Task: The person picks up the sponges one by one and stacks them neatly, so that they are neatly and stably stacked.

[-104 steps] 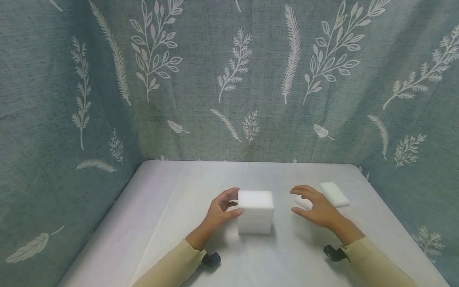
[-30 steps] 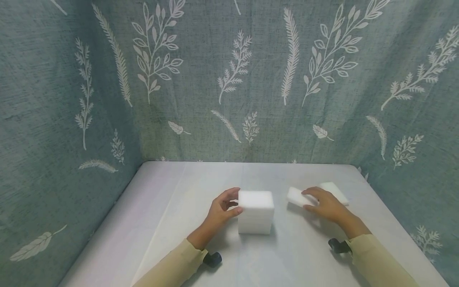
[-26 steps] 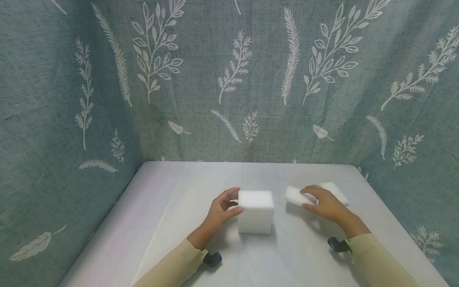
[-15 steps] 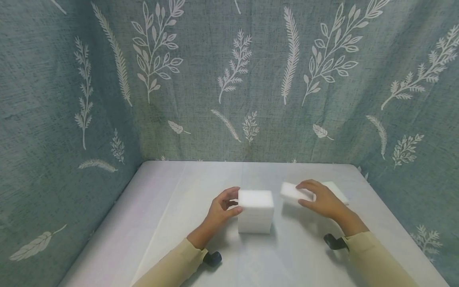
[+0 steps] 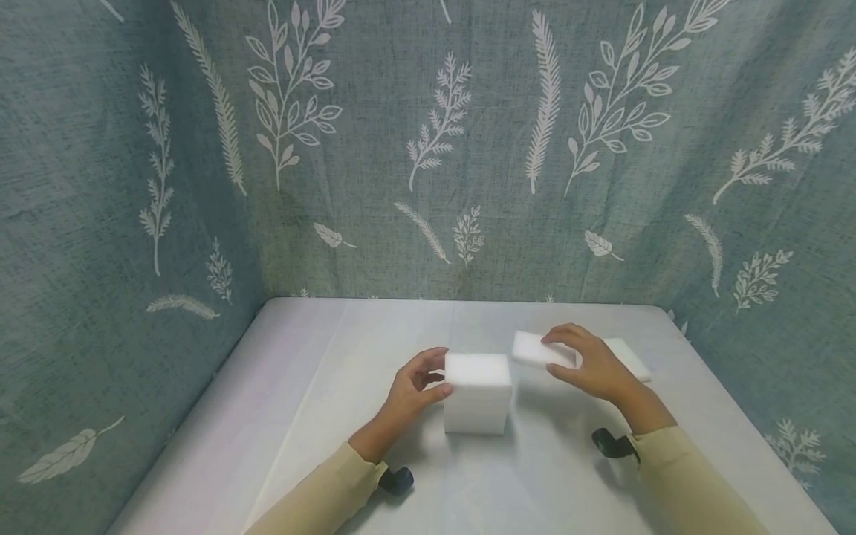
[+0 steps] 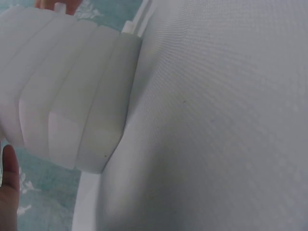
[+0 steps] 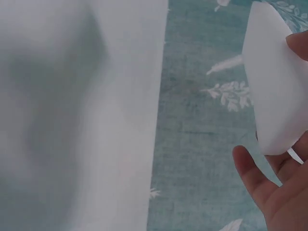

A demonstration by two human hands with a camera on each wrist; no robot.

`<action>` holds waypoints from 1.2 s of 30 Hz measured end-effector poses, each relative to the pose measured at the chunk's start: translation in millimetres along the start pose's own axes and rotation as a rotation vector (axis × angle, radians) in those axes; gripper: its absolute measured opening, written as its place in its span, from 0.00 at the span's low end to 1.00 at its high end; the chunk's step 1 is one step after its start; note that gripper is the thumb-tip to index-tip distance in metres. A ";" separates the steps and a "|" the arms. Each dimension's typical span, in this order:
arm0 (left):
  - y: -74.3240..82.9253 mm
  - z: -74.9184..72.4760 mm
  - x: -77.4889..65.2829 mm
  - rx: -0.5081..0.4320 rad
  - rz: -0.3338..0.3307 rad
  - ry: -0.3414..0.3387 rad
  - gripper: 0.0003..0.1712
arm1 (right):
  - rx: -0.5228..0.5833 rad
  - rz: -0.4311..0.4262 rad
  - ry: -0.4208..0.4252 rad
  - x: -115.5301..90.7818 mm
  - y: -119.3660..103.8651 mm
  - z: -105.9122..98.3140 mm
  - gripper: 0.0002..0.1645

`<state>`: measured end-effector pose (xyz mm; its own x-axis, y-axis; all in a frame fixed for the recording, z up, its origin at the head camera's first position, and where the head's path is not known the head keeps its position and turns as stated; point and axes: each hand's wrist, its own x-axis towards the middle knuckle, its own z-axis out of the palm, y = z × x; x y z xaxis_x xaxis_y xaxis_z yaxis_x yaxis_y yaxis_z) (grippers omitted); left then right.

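Note:
A stack of several white sponges [image 5: 478, 394] stands on the table, its layers showing in the left wrist view. My left hand [image 5: 416, 386] holds the stack from its left side, thumb at the near corner and fingers curved toward the far corner. To the right of the stack, my right hand [image 5: 588, 364] grips one white sponge [image 5: 535, 349] by its right end, between thumb and fingers. That sponge [image 7: 274, 77] is raised above the table, with a shadow below it. A further white sponge [image 5: 627, 360] lies flat behind my right hand, partly hidden by it.
The white table [image 5: 374, 327] ends at a green curtain [image 5: 374, 253] with leaf prints at the back and sides. Dark wrist cameras [image 5: 396, 481] stick out from both sleeves close over the tabletop.
My right hand has taken hold of a sponge near the flat one, lifted it and moved it left toward the stack. My left hand has stayed at the stack.

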<state>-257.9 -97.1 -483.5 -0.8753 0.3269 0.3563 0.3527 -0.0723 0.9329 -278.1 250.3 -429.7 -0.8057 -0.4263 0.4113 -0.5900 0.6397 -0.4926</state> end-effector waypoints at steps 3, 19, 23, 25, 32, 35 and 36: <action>1.3 0.7 0.2 0.000 0.004 0.004 0.35 | 0.012 -0.016 0.008 4.1 -5.1 -2.2 0.22; -3.1 1.3 2.8 0.003 0.009 0.001 0.36 | 0.022 -0.042 0.033 15.5 -13.9 -7.8 0.23; -4.3 1.4 2.4 0.008 0.018 0.003 0.34 | 0.024 -0.036 0.036 15.7 -14.3 -8.4 0.23; -4.0 1.6 1.3 0.003 0.023 0.004 0.33 | 0.029 -0.043 0.043 16.2 -15.6 -8.1 0.22; -4.3 0.7 0.7 0.001 0.057 0.000 0.34 | 0.075 -0.084 0.051 20.0 -25.7 -3.5 0.23; -4.6 0.2 1.0 -0.004 0.061 0.000 0.34 | 0.085 -0.099 0.043 21.8 -29.0 1.3 0.22; -4.5 0.1 1.1 -0.005 0.058 0.001 0.34 | 0.089 -0.104 0.040 22.3 -30.0 3.1 0.22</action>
<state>-260.4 -96.3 -487.3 -0.8537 0.3215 0.4097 0.4010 -0.0962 0.9110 -278.5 219.6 -408.1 -0.7384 -0.4600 0.4932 -0.6738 0.5337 -0.5110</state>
